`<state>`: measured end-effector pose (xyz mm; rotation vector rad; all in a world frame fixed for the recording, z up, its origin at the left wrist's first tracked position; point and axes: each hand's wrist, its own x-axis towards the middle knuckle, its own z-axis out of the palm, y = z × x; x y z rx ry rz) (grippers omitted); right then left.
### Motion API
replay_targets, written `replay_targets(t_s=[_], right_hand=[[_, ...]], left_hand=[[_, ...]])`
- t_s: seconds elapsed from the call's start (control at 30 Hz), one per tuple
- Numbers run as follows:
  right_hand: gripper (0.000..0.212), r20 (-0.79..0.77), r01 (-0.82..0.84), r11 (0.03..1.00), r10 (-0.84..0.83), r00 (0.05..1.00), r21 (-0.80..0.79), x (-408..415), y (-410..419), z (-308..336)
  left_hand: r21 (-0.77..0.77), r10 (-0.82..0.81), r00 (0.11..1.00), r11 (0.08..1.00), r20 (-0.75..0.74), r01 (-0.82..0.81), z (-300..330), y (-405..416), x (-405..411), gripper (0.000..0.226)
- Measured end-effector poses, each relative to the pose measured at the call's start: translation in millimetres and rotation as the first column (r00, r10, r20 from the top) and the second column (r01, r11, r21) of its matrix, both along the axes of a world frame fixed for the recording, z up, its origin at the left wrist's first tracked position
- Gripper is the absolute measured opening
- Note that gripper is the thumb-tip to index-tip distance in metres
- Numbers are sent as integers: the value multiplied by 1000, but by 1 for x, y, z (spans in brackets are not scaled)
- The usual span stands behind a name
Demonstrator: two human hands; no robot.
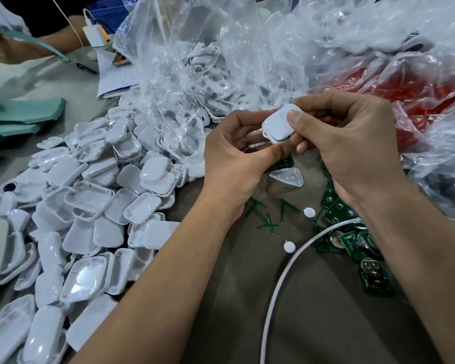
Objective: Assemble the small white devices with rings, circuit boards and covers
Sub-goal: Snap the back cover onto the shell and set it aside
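Now both hands hold one white device [281,124] above the bench [247,298].
Device sits tilted between the two grips: right hand [352,143] pinches its upper right end, thumb on the top face, fingers behind; left hand [237,156] curls around its lower left side, thumb under it. Below the device on the bench: clear triangular cover [286,177], green strips [268,214], two small white discs [309,212]. Circuit boards [352,245] lie under the right forearm, with a white cable [281,282] curving beside them. Heap of white shells [95,206] at left, spilling from a clear plastic bag [195,61].
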<state>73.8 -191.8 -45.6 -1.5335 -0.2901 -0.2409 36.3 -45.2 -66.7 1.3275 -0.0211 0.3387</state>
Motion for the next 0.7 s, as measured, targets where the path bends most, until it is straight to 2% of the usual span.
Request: replay_targets(t_s=[0.17, 0.33, 0.7], right_hand=[[14, 43, 70, 988, -65, 997, -136, -1, 0, -1], [25, 84, 138, 962, -121, 989, -237, -2, 1, -1], [23, 119, 190, 950, -165, 979, -246, -2, 5, -5]], left_hand=[[-8, -6, 1000, 1000, 11, 7, -2, 1, 2, 46], [9, 18, 1000, 1000, 13, -18, -3, 2, 3, 44], [128, 107, 993, 987, -38, -102, -4, -1, 5, 42]])
